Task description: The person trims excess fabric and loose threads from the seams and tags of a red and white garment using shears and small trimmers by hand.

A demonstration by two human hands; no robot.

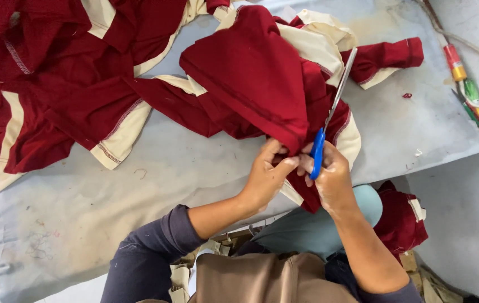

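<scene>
Meanwhile, Both Hands Met on the Red Cloth

Just below the middle of the frame, the left hand (pixel 265 174) pinched a fold of the red garment (pixel 250 78) between thumb and fingers. Touching it on the right, the right hand (pixel 332 179) was closed around the blue handle of the scissors (pixel 329 118), whose blades pointed up across the cloth toward the upper right. More red and cream pieces (pixel 54 95) lay across the upper left of the grey table (pixel 194 168).

Scissors (pixel 332 112) handle hidden in right hand (pixel 332 179); garment pile (pixel 54 84) cut off top-left.
</scene>
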